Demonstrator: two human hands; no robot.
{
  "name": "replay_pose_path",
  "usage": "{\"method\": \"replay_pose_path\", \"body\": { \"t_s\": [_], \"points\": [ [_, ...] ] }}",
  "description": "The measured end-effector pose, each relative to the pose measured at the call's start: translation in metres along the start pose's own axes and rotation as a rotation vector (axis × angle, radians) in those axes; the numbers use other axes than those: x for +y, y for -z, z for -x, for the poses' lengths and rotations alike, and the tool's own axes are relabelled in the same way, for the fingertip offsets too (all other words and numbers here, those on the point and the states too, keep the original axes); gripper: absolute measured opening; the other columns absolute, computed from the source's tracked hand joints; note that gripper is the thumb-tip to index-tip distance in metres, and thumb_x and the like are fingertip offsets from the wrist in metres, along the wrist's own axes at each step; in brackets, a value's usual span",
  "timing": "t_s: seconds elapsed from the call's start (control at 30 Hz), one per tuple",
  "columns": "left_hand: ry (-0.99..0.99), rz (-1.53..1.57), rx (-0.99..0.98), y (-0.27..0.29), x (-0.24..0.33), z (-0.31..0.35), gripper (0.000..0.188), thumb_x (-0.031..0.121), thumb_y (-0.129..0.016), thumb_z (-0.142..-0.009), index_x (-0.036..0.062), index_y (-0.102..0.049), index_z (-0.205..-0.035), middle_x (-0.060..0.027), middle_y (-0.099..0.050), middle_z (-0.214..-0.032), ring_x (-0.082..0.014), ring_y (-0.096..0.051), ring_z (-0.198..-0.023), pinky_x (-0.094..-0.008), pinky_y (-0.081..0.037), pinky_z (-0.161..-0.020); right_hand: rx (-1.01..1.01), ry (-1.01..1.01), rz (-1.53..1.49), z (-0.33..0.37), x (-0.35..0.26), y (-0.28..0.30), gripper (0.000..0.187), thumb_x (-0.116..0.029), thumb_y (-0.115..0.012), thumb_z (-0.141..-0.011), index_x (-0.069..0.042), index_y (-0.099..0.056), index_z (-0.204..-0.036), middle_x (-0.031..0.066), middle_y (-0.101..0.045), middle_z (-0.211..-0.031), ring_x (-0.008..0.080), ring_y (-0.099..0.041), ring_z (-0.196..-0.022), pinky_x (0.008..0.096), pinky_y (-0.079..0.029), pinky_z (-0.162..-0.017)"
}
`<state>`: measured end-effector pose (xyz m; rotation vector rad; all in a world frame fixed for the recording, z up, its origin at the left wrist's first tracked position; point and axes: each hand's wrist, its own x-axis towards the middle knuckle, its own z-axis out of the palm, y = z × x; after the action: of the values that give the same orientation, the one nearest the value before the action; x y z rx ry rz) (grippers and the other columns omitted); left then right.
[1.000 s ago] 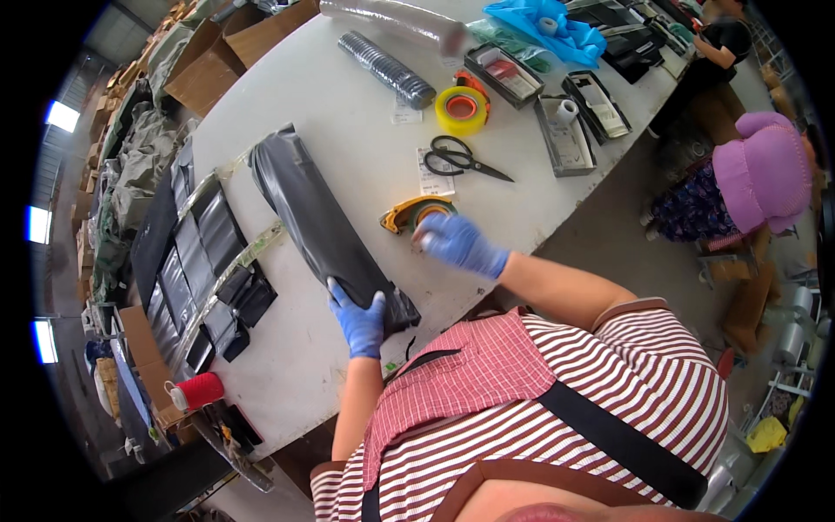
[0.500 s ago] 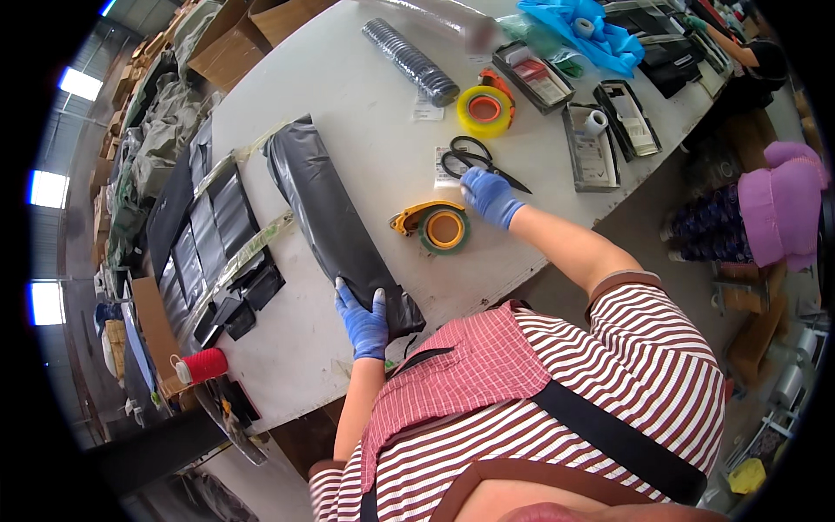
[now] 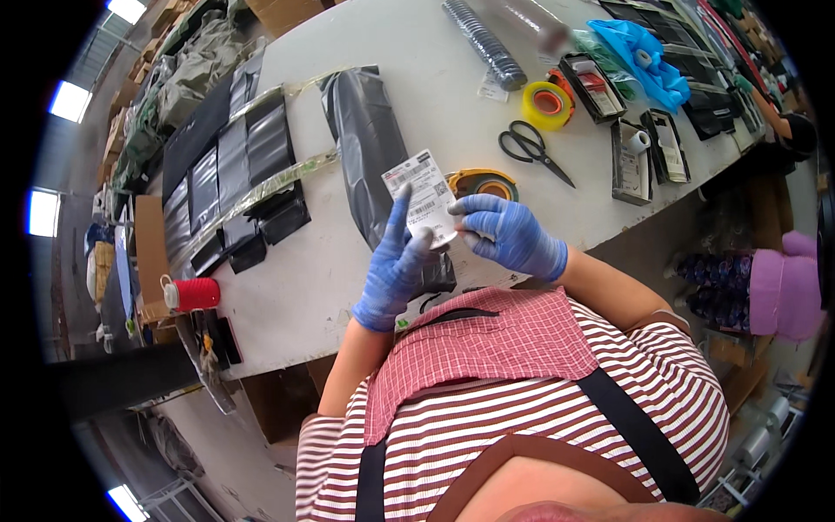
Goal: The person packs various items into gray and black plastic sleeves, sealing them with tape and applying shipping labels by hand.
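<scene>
A white printed shipping label [image 3: 424,202] is held up in front of me, over the long black plastic-wrapped package [image 3: 370,130] on the table. My right hand [image 3: 517,239], in a blue glove, pinches the label's right edge between thumb and fingertips. At its lower left side is my left hand [image 3: 390,277], also gloved, with the index finger along the label and the thumb at its bottom edge. A yellow tape dispenser [image 3: 481,183] lies behind the right hand, partly hidden. Black-handled scissors [image 3: 537,154] rest beyond it.
Clear yellow tape in an orange dispenser [image 3: 548,103] and a wrapped grey roll [image 3: 484,43] lie farther back. Small open boxes [image 3: 632,161] stand at right, near a blue plastic bag [image 3: 639,56]. Taped black sheets [image 3: 230,170] and a red thread spool [image 3: 193,294] are at left.
My right hand has come back from beside the scissors, bringing the label with it. My left hand has left the black package and risen to the label. The view has shifted.
</scene>
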<state>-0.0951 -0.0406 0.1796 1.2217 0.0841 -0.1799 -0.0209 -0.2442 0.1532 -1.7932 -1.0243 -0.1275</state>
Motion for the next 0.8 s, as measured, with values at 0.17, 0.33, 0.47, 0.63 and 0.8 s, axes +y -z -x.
{"method": "replay_pose_path", "body": {
  "t_s": [0.17,0.33,0.47,0.63,0.8],
  "points": [
    [-0.032,-0.043,0.132,0.020,-0.015,0.015,0.045,0.006,-0.067,-0.087,0.0021,-0.055,-0.130,-0.0099,-0.062,-0.116,-0.0174,-0.062,-0.102,-0.0298,-0.054,-0.085,0.057,-0.391,-0.414,0.001,-0.036,-0.014,0.020,-0.005,-0.062,-0.088,0.001,-0.066,-0.107,0.0093,-0.066,-0.105,0.0160,-0.065,-0.087,0.0275,-0.053,-0.079],
    [-0.160,-0.100,0.215,0.026,-0.008,0.027,0.043,0.003,-0.068,-0.086,0.0015,-0.057,-0.127,-0.0095,-0.064,-0.112,-0.0160,-0.063,-0.095,-0.0292,-0.055,-0.083,-0.056,-0.764,-0.624,-0.005,-0.055,-0.018,0.024,-0.014,-0.054,-0.095,0.002,-0.065,-0.110,0.0026,-0.066,-0.089,0.0054,-0.061,-0.073,0.0215,-0.051,-0.066],
    [-0.285,-0.172,0.191,0.025,-0.005,0.033,0.041,0.002,-0.069,-0.087,0.0034,-0.058,-0.126,-0.0084,-0.064,-0.114,-0.0154,-0.061,-0.101,-0.0288,-0.053,-0.085,-0.036,-0.819,-0.695,-0.008,-0.063,-0.026,0.025,-0.021,-0.058,-0.093,0.001,-0.066,-0.103,0.0017,-0.065,-0.082,0.0047,-0.060,-0.066,0.0201,-0.049,-0.058],
    [-0.348,-0.287,0.192,0.028,-0.003,0.040,0.040,0.003,-0.070,-0.087,0.0036,-0.059,-0.125,-0.0077,-0.064,-0.117,-0.0141,-0.060,-0.104,-0.0290,-0.050,-0.090,-0.041,-0.871,-0.695,-0.012,-0.070,-0.031,0.024,-0.023,-0.060,-0.092,-0.001,-0.065,-0.100,0.0009,-0.065,-0.079,0.0043,-0.059,-0.062,0.0198,-0.048,-0.055],
    [-0.327,-0.286,0.187,0.028,-0.002,0.044,0.040,0.003,-0.070,-0.086,0.0039,-0.059,-0.125,-0.0081,-0.064,-0.118,-0.0143,-0.059,-0.105,-0.0295,-0.050,-0.091,-0.040,-0.863,-0.732,-0.009,-0.069,-0.034,0.022,-0.023,-0.061,-0.092,-0.001,-0.064,-0.097,0.0011,-0.064,-0.078,0.0044,-0.058,-0.061,0.0201,-0.047,-0.054]
  ]
}}
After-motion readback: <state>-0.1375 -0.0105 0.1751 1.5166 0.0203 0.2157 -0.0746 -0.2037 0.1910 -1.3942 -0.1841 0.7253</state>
